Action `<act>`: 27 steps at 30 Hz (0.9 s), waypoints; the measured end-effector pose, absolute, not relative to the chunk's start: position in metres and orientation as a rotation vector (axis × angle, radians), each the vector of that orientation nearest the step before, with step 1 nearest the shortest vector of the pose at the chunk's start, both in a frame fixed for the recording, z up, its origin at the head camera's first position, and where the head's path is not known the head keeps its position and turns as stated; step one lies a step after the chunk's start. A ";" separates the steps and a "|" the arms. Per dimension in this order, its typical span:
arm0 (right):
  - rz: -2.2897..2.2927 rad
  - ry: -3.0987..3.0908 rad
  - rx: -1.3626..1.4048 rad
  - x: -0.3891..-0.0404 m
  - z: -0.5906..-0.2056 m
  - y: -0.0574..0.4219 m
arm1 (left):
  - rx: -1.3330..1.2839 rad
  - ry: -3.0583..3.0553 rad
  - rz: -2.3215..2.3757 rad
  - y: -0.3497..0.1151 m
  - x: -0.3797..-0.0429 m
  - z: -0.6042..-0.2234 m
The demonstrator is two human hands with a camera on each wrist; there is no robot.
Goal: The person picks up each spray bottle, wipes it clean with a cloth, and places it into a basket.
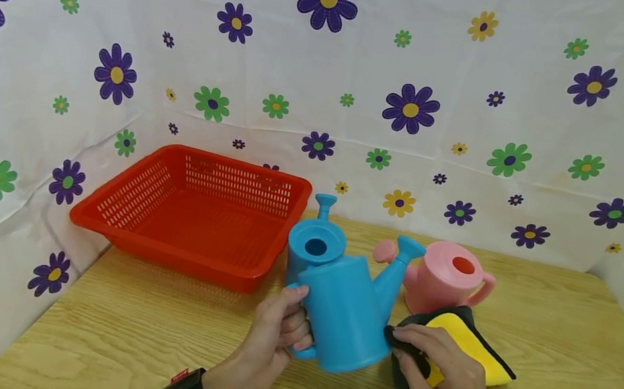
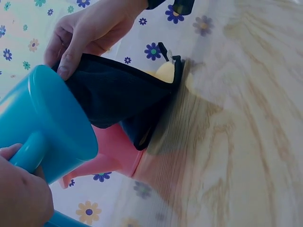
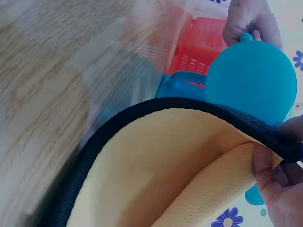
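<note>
My left hand (image 1: 274,333) grips the handle of a light blue watering can (image 1: 343,317), holding it tilted above the table with its spout toward the right. Between thumb and fingers, my right hand (image 1: 450,383) pinches the edge of a cleaning cloth (image 1: 468,339), black on one side and yellow on the other. That edge is close beside the can's lower right side; whether they touch I cannot tell. In the right wrist view, the cloth's yellow face (image 3: 156,156) hangs folded below the can's round base (image 3: 251,82). The cloth's lower part lies near the table.
A second blue watering can (image 1: 334,237) stands behind the held one, partly hidden by it. The pink watering can (image 1: 431,286) is behind the cloth. At the back left sits a red plastic basket (image 1: 187,262) on the wooden table (image 1: 148,318). Flowered cloth (image 1: 356,60) hangs behind.
</note>
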State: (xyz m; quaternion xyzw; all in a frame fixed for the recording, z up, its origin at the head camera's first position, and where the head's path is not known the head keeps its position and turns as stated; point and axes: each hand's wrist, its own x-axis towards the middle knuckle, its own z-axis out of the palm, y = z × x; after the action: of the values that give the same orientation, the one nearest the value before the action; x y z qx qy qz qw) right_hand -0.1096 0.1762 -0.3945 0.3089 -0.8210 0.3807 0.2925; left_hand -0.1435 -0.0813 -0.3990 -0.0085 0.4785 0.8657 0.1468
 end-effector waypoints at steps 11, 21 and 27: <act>1.064 -1.894 0.852 -0.116 -0.398 0.172 | -0.043 1.196 2.504 -0.077 -0.141 -0.393; 1.038 -1.896 0.777 -0.115 -0.398 0.170 | -0.034 1.061 2.522 -0.072 -0.140 -0.392; 0.991 -1.911 0.761 -0.114 -0.397 0.169 | -0.036 1.024 2.516 -0.070 -0.141 -0.393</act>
State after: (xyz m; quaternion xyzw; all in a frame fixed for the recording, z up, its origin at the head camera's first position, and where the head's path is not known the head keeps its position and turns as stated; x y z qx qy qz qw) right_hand -0.1136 0.1688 -0.3973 0.3030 -0.7610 0.3947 0.4163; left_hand -0.1408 -0.0702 -0.3932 -0.0130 0.3685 0.9053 0.2111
